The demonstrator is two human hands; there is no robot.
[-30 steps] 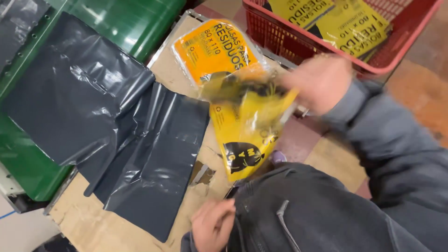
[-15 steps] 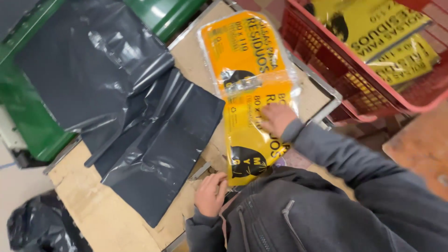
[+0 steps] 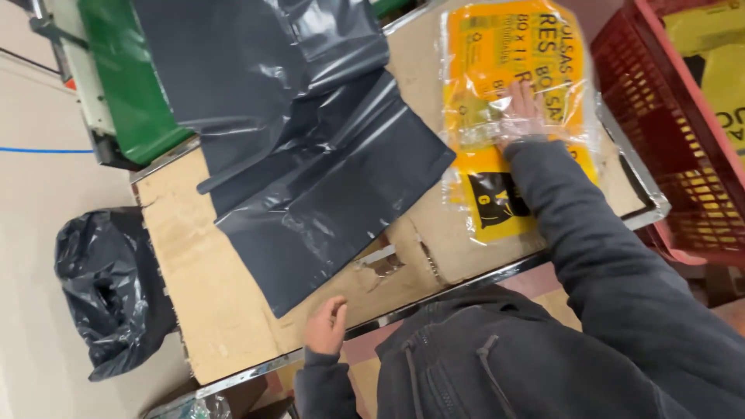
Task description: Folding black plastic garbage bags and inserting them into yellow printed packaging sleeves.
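Pressing: yellow bag packs [image 3: 512, 101] flattened under open right hand [image 3: 521, 109] (nothing gripped)
Left hand [image 3: 326, 326]: loosely curled, empty, rested at worktop [image 3: 209, 302] edge
Next: grey sheet [image 3: 326, 178] likely needs reaching

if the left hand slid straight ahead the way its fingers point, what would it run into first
Most likely the dark grey plastic sheet. The left hand rests at the near edge of the cardboard-covered table, fingers pointing up the table; past bare cardboard, the sheet's lower edge lies in that line. Depth is hard to judge.
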